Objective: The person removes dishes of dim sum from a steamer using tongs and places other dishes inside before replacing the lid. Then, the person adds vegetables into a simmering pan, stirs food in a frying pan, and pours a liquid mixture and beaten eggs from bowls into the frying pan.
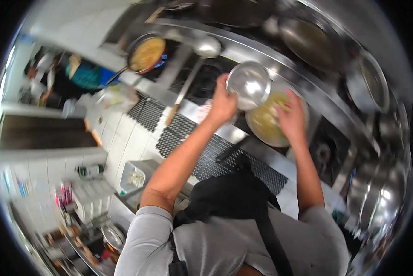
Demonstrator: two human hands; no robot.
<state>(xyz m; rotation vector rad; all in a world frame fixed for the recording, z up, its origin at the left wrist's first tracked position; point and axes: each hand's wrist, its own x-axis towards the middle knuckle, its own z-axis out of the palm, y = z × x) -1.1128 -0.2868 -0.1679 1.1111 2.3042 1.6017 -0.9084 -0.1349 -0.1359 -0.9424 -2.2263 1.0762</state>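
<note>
My left hand (225, 102) grips the edge of a shiny round metal bowl (249, 86), which is tilted above the near-left rim of a wide pan (301, 125). Yellowish liquid (264, 120) covers the bottom of that pan. Over the pan's right side, my right hand (293, 117) is curled with its fingertips low, at some pale yellow pieces. Blur hides what these pieces are and how firmly the fingers close on them.
Left along the stove, a frying pan (147, 53) holds yellow food. A long-handled ladle (207, 47) lies across the burners. Large pots (368, 83) stand at right. Perforated black mats (192, 142) line the front edge. Another person (44, 73) is at far left.
</note>
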